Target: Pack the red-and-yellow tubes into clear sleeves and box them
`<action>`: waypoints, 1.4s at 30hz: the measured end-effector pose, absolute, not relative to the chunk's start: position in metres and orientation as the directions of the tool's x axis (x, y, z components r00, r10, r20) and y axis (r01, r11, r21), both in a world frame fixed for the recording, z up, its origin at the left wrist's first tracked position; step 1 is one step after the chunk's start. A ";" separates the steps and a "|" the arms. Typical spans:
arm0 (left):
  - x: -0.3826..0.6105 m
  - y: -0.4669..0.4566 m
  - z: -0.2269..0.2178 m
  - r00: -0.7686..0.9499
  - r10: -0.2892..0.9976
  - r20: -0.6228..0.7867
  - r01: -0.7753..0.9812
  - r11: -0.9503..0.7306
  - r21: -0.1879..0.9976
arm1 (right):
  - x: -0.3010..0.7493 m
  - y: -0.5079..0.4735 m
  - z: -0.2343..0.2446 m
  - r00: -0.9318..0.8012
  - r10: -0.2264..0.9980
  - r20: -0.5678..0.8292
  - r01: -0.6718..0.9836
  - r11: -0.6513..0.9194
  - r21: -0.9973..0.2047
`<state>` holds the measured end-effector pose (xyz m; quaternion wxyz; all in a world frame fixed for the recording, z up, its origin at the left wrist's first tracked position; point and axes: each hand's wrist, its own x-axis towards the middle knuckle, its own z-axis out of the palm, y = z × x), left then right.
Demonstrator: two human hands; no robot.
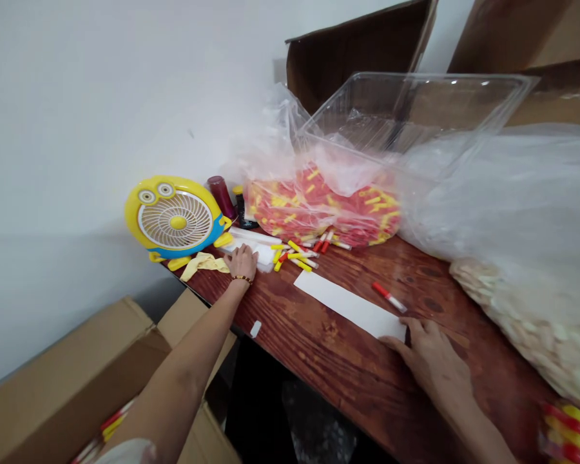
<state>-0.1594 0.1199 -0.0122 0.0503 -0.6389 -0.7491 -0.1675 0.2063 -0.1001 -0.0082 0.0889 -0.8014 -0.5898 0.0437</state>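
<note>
My left hand (242,263) reaches to the far left part of the table. Its fingers are stretched over a pile of white, partly see-through strips (265,251) and touch it. A long white paper strip (348,304) lies flat on the wood, slanting down to the right. My right hand (432,354) has the near end of this strip between thumb and fingers. Just beyond that hand is a single tube with a red cap and a clear-white body (389,297). Several similar tubes with yellow or red caps (297,254) lie loose right of my left hand.
A large clear bag of red and yellow pieces (319,206) stands behind. A clear plastic tub (415,116) sits above it. A bulky bag of pale pieces (522,309) borders the right. A yellow fan (178,219) and a yellow cloth (203,264) are left. Cardboard boxes (77,348) stand below.
</note>
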 end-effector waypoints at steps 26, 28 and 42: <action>-0.085 -0.095 0.025 0.508 0.859 0.068 0.787 -0.495 0.368 | 0.253 -0.098 -0.021 0.547 0.837 0.015 0.331 -0.200 -0.922; -0.073 -0.091 0.021 0.511 0.855 0.084 0.770 -0.500 0.396 | 0.255 -0.106 -0.012 0.617 0.787 -0.031 0.182 -0.180 -0.967; -0.028 -0.040 0.014 0.706 0.706 -0.051 0.682 -0.659 0.316 | 0.271 -0.157 -0.008 0.774 0.632 0.046 -0.007 0.081 -0.997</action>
